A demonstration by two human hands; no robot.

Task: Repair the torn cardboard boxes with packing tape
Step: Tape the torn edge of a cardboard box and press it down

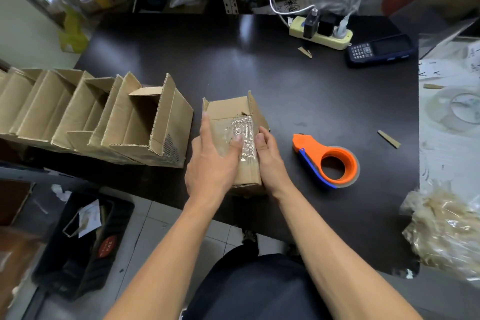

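A row of open cardboard boxes (109, 122) lies nested along the left edge of the dark worktop (285, 91). Just right of them, at the near edge, sits a small cardboard box (228, 109) with a wrinkled strip of clear tape (245, 135) on its upper face. The left hand (211, 163) lies flat on that face, fingers (205, 127) straight, thumb pressing the tape. The right hand (268, 158) cups the box's right side, its fingers curled against the tape's edge. Further right, apart from the box, an orange tape dispenser (328, 162) rests on the worktop.
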